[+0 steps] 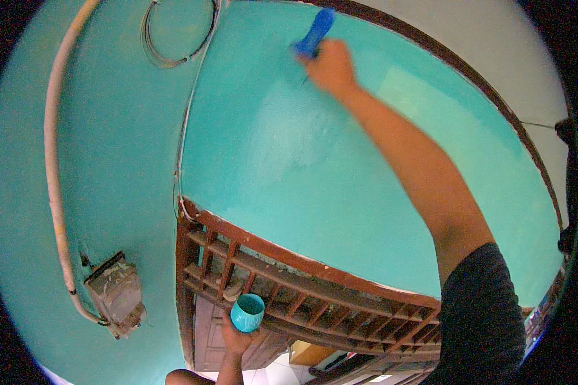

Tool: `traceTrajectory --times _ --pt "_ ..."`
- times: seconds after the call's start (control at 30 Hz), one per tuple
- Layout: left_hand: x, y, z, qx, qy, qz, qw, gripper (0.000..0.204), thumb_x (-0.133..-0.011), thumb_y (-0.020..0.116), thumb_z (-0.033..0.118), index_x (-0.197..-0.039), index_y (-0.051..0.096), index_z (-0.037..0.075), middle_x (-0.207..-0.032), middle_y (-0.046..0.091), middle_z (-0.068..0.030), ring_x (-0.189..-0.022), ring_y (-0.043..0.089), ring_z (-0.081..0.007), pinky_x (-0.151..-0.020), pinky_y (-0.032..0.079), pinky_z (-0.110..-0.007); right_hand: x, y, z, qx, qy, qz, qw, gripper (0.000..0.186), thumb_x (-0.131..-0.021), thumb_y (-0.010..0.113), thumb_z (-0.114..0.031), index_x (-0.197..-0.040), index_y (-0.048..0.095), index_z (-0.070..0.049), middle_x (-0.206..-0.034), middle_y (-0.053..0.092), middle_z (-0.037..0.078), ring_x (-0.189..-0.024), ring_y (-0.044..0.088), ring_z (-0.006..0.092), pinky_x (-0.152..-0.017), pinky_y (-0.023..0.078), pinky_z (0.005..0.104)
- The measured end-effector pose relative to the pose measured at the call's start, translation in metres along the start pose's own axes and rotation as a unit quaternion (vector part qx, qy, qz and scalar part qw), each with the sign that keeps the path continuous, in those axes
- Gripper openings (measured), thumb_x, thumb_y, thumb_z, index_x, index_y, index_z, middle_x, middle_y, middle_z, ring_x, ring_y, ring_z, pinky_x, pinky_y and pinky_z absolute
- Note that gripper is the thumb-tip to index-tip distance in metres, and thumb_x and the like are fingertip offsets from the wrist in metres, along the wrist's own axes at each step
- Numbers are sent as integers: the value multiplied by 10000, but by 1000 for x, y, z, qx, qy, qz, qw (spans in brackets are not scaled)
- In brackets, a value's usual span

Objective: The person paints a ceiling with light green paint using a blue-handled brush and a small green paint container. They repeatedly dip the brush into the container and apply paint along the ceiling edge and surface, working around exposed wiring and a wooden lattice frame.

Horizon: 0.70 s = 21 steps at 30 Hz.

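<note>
My right hand (331,66) is stretched high up against a turquoise painted wall (289,147). It grips a paintbrush with a blue handle (315,32), whose bristle end is hidden against the wall near the dark curved trim at the top. My left hand (236,339) is low down at the bottom of the view. It holds a small turquoise cup (247,312) upright, its open mouth showing, just in front of the wooden grille.
A brown wooden grille (302,295) over a door frame runs below the painted panel. A white pipe (51,160) curves down the left wall to a grey metal box (115,295). Coiled wires (173,38) hang at top. A dark curved trim (494,96) borders a pale ceiling.
</note>
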State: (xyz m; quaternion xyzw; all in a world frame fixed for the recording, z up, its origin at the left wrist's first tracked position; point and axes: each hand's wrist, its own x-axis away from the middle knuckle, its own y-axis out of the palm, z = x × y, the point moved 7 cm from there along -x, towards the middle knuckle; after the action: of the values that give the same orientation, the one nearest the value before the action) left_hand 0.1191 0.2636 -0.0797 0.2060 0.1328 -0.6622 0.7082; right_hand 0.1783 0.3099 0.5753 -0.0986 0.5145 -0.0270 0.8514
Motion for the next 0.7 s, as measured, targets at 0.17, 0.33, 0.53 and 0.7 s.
traceTrajectory --times 0.17,0.33,0.53,0.7 --pt "-4 12 2 85 -7 -56 995 945 -540 880 220 -1316 371 42 -1221 592 -163 -1101 592 -326 -956 475 -434 -1 -14 -10 163 -206 91 961 225 -741 648 -121 -946 664 -31 -925 651 168 -844 633 341 -740 522 449" --pt "-6 14 7 -37 -11 -34 999 828 -522 855 210 -1212 441 9 -1118 620 -180 -1027 617 -342 -881 499 -423 184 96 -118 63 -366 -234 899 183 -792 562 -148 -881 597 7 -844 613 161 -755 621 286 -592 545 398" --pt "-3 5 18 -48 -19 -33 998 777 -517 871 255 -1133 474 -2 -1038 647 -208 -969 644 -364 -804 524 -439 286 116 -204 -118 -304 -331 885 210 -761 594 -178 -830 615 19 -794 602 176 -718 625 320 -659 557 438" --pt "1 -8 21 -99 -23 -28 994 823 -526 900 308 -1129 441 -11 -1006 653 -211 -927 656 -361 -753 533 -442 132 104 -113 -81 -17 -176 981 222 -778 679 -221 -871 649 -21 -815 649 229 -765 631 391 -708 500 501"
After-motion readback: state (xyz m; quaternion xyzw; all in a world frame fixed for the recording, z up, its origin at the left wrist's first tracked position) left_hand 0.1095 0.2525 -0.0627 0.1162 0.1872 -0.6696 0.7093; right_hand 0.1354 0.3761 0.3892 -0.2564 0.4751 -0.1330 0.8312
